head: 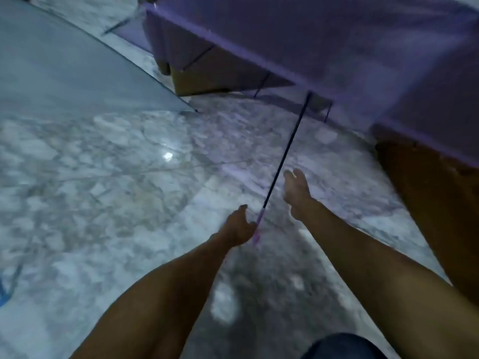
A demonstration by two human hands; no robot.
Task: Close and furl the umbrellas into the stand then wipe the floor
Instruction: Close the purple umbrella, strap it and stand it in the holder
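- Far left, an open pale grey-blue fabric umbrella (64, 73) lies on the marbled grey stone floor (116, 177), cut off by the frame.
- My left hand (239, 226) grips the pink plastic handle (258, 229) of the open translucent purple umbrella (337, 42).
- I should hold it firm while sliding the runner down the thin black metal shaft (287, 149).
- My right hand (296, 193) hovers open beside the shaft.
- Runner, stand and wiping cloth are unseen; blur softens everything.

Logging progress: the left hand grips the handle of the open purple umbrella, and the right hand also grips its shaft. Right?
Not quite. In the head view the right hand is open beside the shaft, not gripping it. The left hand does hold the handle of the open purple umbrella.
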